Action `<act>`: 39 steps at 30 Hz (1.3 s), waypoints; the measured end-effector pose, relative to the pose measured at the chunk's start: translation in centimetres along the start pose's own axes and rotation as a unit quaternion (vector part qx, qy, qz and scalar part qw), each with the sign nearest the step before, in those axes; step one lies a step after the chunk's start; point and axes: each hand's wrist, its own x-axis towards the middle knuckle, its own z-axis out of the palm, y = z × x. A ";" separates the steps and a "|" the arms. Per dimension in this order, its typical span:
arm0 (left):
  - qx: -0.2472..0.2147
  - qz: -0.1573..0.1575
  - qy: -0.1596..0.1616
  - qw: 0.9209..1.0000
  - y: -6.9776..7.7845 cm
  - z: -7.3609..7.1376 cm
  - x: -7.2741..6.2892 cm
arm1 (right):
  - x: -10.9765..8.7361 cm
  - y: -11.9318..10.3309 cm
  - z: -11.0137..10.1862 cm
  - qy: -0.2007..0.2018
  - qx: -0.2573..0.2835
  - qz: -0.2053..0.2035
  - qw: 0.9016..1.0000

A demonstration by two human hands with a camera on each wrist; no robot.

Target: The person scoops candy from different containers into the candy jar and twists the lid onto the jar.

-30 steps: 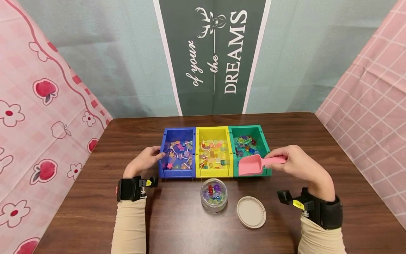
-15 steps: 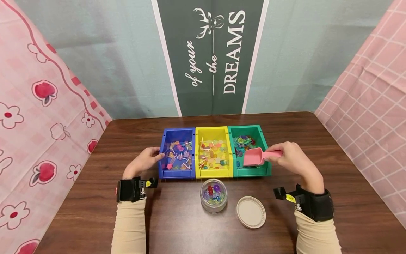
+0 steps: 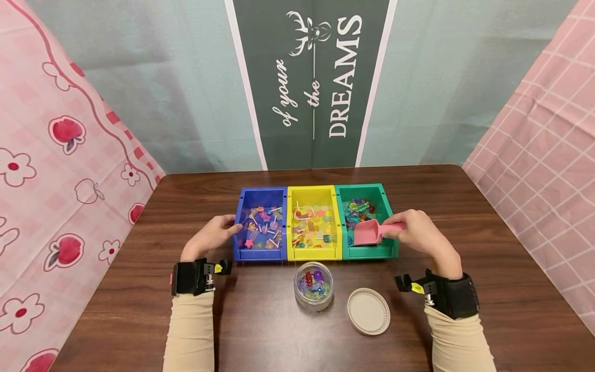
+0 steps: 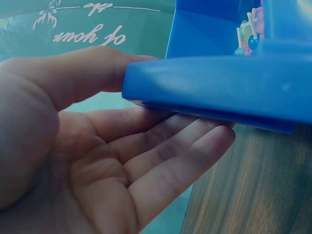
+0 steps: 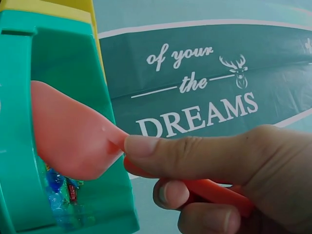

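My right hand (image 3: 420, 232) holds a pink scoop (image 3: 367, 232) by its handle, the thumb along the top in the right wrist view. The scoop's blade (image 5: 73, 131) dips into the green bin (image 3: 369, 253), over colourful translucent beads (image 5: 56, 195). At the far left of the row, my left hand (image 3: 211, 237) grips the side wall of the blue bin (image 3: 260, 254), thumb at its edge and fingers (image 4: 180, 156) beneath. Lollipop-shaped charms and small pieces lie in that bin. A round clear jar (image 3: 313, 302) holding several beads stands in front of the bins.
Between the blue and green bins sits a yellow bin (image 3: 315, 253) with similar small charms. A round whitish lid (image 3: 369, 311) lies on the wooden table (image 3: 269, 330) right of the jar. A printed curtain (image 3: 195, 103) hangs behind the table.
My right hand has moved left and slightly up, carrying the scoop from over the green bin's front edge down into the bin. The left hand stays at the blue bin.
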 end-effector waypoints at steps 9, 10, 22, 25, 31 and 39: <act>-0.006 0.002 -0.003 1.000 0.0 -0.1 0.0 | 0.3 0.5 0.4 -0.008 0.003 0.001 1.000; -0.006 0.002 -0.004 1.000 0.0 -0.1 0.0 | 0.4 0.6 0.4 -0.008 0.005 -0.001 1.000; 0.000 0.003 -0.002 1.000 -0.1 0.0 0.1 | 0.9 1.0 1.3 -0.024 0.014 -0.018 0.999; 0.003 0.007 -0.001 1.000 -0.1 0.0 0.1 | 1.0 0.7 1.3 -0.023 0.005 -0.009 1.000; 0.001 0.004 -0.002 1.000 0.0 0.0 0.2 | 0.8 -0.3 1.4 -0.009 -0.037 0.023 0.999; 0.011 0.004 0.003 1.000 -0.2 0.1 0.2 | 0.7 -1.2 1.7 0.011 -0.083 0.034 0.996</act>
